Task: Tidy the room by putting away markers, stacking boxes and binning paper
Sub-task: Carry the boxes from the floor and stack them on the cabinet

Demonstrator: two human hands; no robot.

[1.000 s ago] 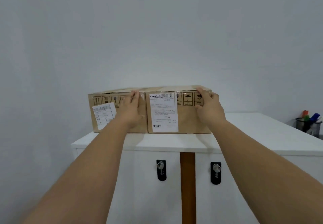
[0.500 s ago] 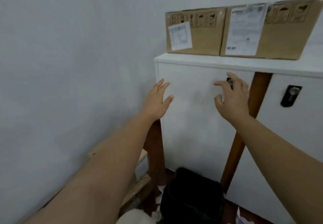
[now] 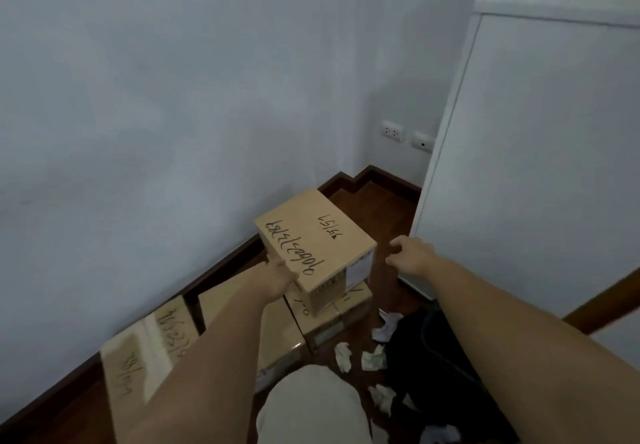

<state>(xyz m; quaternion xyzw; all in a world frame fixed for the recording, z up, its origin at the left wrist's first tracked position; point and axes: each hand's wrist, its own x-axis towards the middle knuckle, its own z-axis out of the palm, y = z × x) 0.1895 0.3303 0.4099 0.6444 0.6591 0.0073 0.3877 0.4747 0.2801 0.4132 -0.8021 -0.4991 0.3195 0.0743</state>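
Head view: a second ago both hands were pressed to the boxes up on the white cabinet (image 3: 540, 138); those were let go, the gaze dropped to the floor corner, and the work has moved to the boxes lying there. The left hand (image 3: 277, 275) now meets the near-left corner of the small cardboard box (image 3: 317, 242) with handwriting on its lid; whether its fingers are clamped or only touching, I cannot tell, since they are hidden at the edge. The right hand (image 3: 412, 255) hovers at 3 o'clock of that box, just beside it and apart from it, fingers spread and curled. The box sits on a flatter box (image 3: 332, 315), with more boxes (image 3: 149, 346) at 7 o'clock along the wall. Crumpled paper (image 3: 343, 355) lies at 5 o'clock beside the black bin (image 3: 429, 357), not yet binned. Likely the next box goes up to the cabinet stack.
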